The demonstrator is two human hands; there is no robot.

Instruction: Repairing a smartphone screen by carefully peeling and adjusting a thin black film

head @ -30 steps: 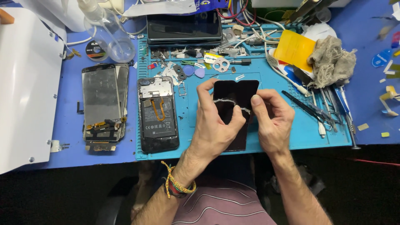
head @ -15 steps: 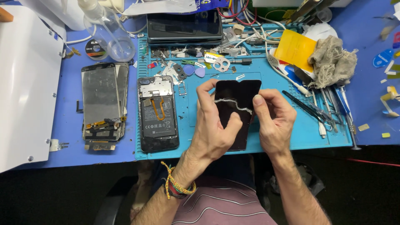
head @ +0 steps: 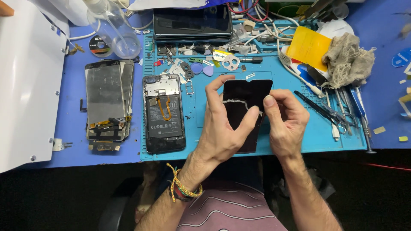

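Observation:
My left hand [head: 224, 128] holds a black phone screen panel [head: 247, 96] upright over the teal work mat [head: 295, 141], thumb and fingers around its left side. A pale strip of adhesive residue [head: 234, 102] stretches across the panel's face. Pinching at the strip's right end, my right hand [head: 284, 117] has thumb and forefinger pressed together on the panel's right side. An opened phone body [head: 163, 113] with its battery and an orange flex cable showing lies on the mat to the left.
A detached screen assembly [head: 105, 100] lies on the blue table, a white panel [head: 25, 85] at far left. A clear bottle [head: 115, 30], dark device [head: 192, 21], yellow card [head: 309, 46], grey rag [head: 346, 60], tweezers and screwdrivers [head: 342, 111] crowd the back and right.
The adhesive strip has been drawn out across the panel, and both hands have shifted slightly while still gripping it.

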